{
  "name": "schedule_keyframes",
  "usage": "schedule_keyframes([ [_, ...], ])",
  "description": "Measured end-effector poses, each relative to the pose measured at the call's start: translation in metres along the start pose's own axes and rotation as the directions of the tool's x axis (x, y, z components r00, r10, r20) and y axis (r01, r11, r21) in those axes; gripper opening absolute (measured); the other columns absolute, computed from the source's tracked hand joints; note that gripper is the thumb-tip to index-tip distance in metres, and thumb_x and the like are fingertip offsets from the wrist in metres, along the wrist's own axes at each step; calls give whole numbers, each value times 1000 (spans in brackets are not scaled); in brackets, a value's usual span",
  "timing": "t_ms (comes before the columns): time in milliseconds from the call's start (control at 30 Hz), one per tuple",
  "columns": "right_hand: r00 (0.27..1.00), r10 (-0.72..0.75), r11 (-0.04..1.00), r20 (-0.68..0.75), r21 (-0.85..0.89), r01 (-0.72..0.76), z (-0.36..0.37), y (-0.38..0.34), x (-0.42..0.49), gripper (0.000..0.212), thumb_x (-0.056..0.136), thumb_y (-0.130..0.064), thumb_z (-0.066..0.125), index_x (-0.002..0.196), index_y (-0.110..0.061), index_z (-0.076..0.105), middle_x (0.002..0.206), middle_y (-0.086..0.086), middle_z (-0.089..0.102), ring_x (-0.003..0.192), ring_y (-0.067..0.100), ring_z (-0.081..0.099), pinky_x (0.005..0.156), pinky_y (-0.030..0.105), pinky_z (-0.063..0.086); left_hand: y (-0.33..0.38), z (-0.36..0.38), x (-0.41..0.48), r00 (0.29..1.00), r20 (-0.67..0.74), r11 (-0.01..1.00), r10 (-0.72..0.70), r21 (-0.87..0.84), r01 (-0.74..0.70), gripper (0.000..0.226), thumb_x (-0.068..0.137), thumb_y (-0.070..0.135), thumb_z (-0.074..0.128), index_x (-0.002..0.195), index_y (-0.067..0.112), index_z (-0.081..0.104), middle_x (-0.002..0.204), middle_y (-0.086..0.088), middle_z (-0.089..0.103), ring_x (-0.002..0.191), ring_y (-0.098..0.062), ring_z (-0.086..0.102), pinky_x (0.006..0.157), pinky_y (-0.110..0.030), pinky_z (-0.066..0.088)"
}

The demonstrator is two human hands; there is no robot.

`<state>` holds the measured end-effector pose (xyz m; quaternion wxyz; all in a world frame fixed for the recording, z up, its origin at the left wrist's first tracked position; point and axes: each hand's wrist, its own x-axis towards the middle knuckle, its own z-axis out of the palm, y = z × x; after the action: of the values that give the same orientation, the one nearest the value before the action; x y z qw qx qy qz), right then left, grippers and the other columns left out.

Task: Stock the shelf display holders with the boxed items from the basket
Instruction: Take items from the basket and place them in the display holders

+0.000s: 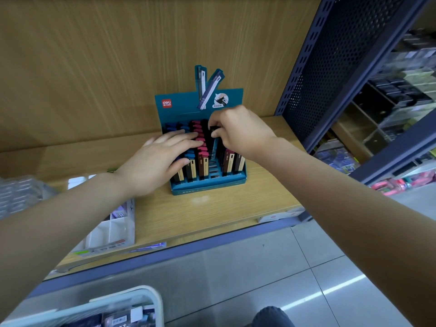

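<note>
A teal cardboard display holder [207, 186] stands on the wooden shelf [219, 208], filled with rows of slim boxes with blue, red and black tops. My left hand [162, 159] lies flat with straight fingers across the left rows, thumb against the front boxes. My right hand [238, 131] pinches a small black box [213, 128] at the top of the black row near the holder's back. A pale basket [151, 296] with boxed items sits at the bottom left, partly out of frame.
A white compartment tray [111, 232] sits on the shelf to the left, beside clear plastic packs [18, 194]. A blue perforated shelf upright [330, 67] rises at right, with stocked shelves behind it. Grey tiled floor [283, 267] lies below.
</note>
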<state>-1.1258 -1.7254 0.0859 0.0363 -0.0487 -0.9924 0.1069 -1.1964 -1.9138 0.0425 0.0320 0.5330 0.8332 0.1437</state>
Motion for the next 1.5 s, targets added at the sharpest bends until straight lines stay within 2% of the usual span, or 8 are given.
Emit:
schedule_keyframes([
  [133, 1000, -21, 995, -20, -100, 19, 2, 0, 2, 21, 94, -9, 54, 114, -9, 60, 104, 9, 65, 93, 25, 61, 66, 29, 40, -2, 1, 1, 1000, 13, 1000, -5, -8, 5, 47, 97, 30, 40, 143, 32, 33, 151, 11, 28, 142, -13, 20, 111, -39, 19],
  [400, 996, -16, 999, 83, -47, 20, -3, -10, 6, 25, 93, -15, 57, 117, -10, 61, 113, 13, 58, 101, 30, 58, 78, 32, 46, -5, 0, 2, 1000, 5, 998, -3, -56, 3, 46, 96, 29, 45, 141, 31, 37, 149, 9, 34, 140, -15, 24, 110, -43, 22],
  [533, 999, -38, 980, 10, -193, 39, 8, -13, 5, 26, 93, -19, 56, 116, -9, 61, 118, 12, 53, 110, 27, 51, 74, 31, 38, -7, 0, 5, 1000, 20, 997, -4, -80, 5, 47, 95, 28, 47, 141, 33, 36, 149, 10, 33, 140, -15, 24, 113, -46, 23],
  [867, 994, 0, 994, -106, -110, -12, 16, -6, -6, 29, 93, -26, 57, 120, -16, 63, 116, 6, 61, 112, 24, 52, 84, 35, 44, -5, -3, 7, 999, 54, 998, -5, -68, 8, 49, 96, 23, 48, 142, 31, 35, 151, 6, 30, 141, -17, 22, 114, -49, 22],
  [1067, 1000, -17, 973, 5, -230, 18, 14, -14, -15, 42, 92, 2, 48, 130, -14, 55, 123, 8, 54, 119, 24, 44, 90, 38, 47, 5, -14, 8, 982, 187, 1000, -23, 10, 21, 54, 98, 20, 44, 147, 26, 23, 157, 4, 15, 145, -17, 11, 115, -36, 14],
  [1267, 992, 48, 924, 120, -383, 2, -2, -43, -33, 55, 92, -7, 48, 143, -8, 29, 141, 10, 37, 129, 26, 32, 104, 34, 30, 12, -38, -9, 974, 201, 959, -106, 279, 47, 53, 99, 21, 39, 148, 21, 20, 157, -2, 16, 144, -19, 13, 113, -34, 14],
  [1400, 997, -34, 922, -68, -387, 5, 1, -85, -55, 37, 91, -8, 50, 128, -8, 46, 122, 10, 50, 114, 28, 44, 93, 36, 37, 6, -49, -69, 997, -80, 927, 21, 375, 11, 31, 87, 17, 56, 118, 12, 55, 114, -8, 54, 108, -26, 49, 89, -34, 32],
  [1500, 957, -199, 927, -212, -357, 114, 22, -123, -73, 14, 82, -10, 64, 96, -7, 63, 87, 10, 60, 81, 30, 56, 68, 36, 45, -3, -46, -135, 984, -156, 923, 81, 384, -15, 15, 78, 16, 57, 90, 11, 63, 86, -6, 57, 80, -26, 56, 75, -34, 33],
])
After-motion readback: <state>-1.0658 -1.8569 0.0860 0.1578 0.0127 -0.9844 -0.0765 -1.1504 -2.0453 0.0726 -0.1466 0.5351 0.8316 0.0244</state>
